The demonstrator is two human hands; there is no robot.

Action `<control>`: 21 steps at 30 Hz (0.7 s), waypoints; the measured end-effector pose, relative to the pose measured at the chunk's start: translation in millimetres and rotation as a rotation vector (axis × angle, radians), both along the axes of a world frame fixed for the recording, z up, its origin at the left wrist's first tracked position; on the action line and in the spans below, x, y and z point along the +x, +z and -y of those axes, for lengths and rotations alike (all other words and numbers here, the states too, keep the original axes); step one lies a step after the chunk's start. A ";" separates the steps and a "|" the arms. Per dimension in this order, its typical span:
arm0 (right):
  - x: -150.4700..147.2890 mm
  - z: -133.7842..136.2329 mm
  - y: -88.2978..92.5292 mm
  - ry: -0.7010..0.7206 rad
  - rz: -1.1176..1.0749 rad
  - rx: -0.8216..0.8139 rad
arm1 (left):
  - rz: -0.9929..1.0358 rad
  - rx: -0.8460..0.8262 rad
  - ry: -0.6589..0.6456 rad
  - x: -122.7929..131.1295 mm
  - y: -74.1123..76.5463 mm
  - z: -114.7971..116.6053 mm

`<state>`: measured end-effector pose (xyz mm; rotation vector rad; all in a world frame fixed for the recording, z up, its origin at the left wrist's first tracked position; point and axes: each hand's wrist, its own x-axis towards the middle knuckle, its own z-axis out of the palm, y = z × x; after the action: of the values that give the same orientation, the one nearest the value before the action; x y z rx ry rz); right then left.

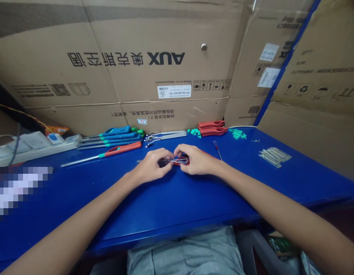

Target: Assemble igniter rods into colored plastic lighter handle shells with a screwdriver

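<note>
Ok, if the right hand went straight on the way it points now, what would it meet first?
The red plastic piece, which it seems to touch; then the left hand, though depth is unclear.

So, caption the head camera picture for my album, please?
Left hand and right hand work a red casing on a blue bench.

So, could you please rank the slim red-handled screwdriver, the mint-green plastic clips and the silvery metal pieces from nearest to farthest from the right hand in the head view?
1. Slim red-handled screwdriver, just past the right hand
2. Mint-green plastic clips, farther right, rearward
3. Silvery metal pieces, far right
</note>
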<state>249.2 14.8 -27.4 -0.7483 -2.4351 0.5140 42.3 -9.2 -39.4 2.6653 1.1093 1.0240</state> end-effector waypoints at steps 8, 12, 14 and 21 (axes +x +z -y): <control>1.0 1.7 2.1 0.006 -0.006 -0.027 | 0.035 -0.015 -0.019 -0.1 0.7 0.1; 3.6 -5.1 0.7 0.043 -0.043 -0.084 | 0.054 -0.004 0.037 -2.1 1.4 -1.7; 5.5 -9.0 0.7 0.049 -0.047 -0.130 | 0.074 0.004 0.068 -2.7 1.2 -2.5; 13.5 -15.9 4.3 0.006 0.037 -0.166 | 0.159 -0.019 0.147 -3.4 0.4 -5.6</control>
<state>262.7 30.6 -23.1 -0.8254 -2.4508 0.7172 39.0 -3.6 -38.9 2.4674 1.2881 1.2193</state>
